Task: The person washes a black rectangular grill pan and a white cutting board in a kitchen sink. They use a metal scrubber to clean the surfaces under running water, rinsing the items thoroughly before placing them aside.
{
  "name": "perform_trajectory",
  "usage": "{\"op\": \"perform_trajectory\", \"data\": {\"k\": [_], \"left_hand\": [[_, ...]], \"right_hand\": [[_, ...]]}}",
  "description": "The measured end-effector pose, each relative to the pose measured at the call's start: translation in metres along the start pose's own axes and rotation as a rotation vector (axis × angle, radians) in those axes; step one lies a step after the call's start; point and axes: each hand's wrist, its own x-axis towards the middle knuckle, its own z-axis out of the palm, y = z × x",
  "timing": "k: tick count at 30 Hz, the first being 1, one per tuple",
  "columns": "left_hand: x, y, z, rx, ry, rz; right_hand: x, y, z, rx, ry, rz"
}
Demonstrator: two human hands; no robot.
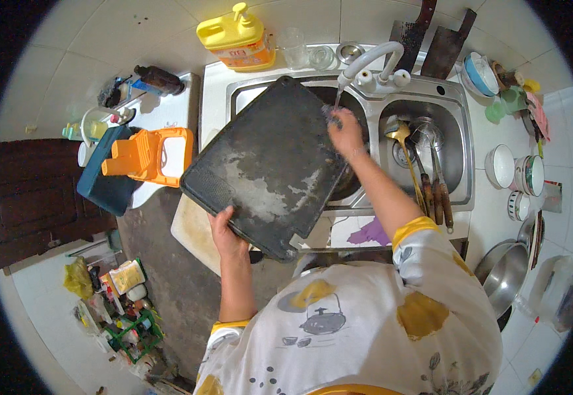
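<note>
Head view: left hand [226, 238] grips panel [266, 145] edge; right hand [347, 136], contents unclear, under tap [386, 48]. Likely rinsing; next calls for even wetting.

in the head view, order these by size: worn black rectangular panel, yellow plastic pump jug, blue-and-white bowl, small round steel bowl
1. Worn black rectangular panel
2. Yellow plastic pump jug
3. Blue-and-white bowl
4. Small round steel bowl
The panel's nearness may exaggerate its lead.
</note>
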Motion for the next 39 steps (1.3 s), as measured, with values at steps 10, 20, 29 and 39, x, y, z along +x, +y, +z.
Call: {"op": "perform_trajectory", "data": {"k": [10,20,29,39], "left_hand": [[-0.002,-0.006,0.003,0.004,0.047,0.006],[0.013,0.007,-0.017,-0.176,0.093,-0.142],[0.014,0.005,-0.025,-0.157,0.082,-0.156],[0.020,-0.006,-0.015,-0.129,0.169,0.015]], "right_hand": [[0.000,0.019,-0.013,-0.133,-0.052,0.040],[-0.031,-0.024,-0.046,0.015,-0.115,-0.150],[-0.105,-0.088,-0.052,0.077,-0.360,-0.288],[-0.037,-0.055,-0.040,-0.137,-0.245,-0.308]]}}
